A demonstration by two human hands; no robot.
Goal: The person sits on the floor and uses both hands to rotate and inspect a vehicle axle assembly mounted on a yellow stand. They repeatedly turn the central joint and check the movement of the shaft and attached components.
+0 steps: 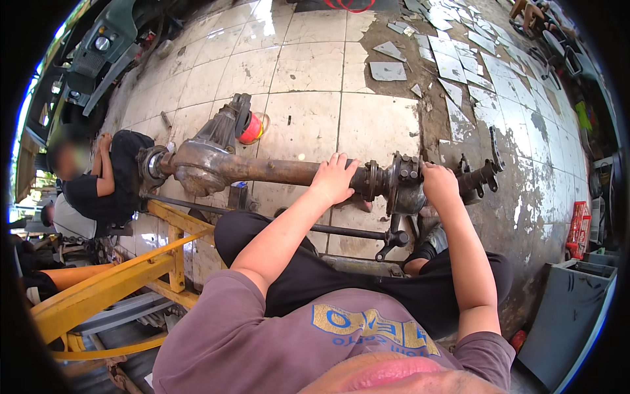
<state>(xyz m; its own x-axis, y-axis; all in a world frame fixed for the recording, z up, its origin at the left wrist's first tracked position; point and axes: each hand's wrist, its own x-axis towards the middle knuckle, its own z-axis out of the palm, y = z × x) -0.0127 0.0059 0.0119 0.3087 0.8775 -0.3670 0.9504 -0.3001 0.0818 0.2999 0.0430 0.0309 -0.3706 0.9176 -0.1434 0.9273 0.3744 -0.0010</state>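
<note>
A heavy vehicle axle [282,171] lies across in front of my crossed legs, its bulging differential housing [203,164] toward the left. My left hand [335,180] rests on the axle tube with its fingers spread over the top. At the right end is a bolted wheel-end flange and knuckle [405,177]. My right hand [441,182] is closed over the outer side of this knuckle; its fingertips are partly hidden. Below the tube, a thin dark rod [328,230] runs along the axle to a jointed end near my foot.
Another person [98,177] sits by the axle's left end. A yellow metal frame [118,282] stands at lower left. A red round object [251,129] lies behind the differential. Broken tiles [387,71] litter the far floor. A grey metal cabinet [564,322] and red crate [578,230] are at right.
</note>
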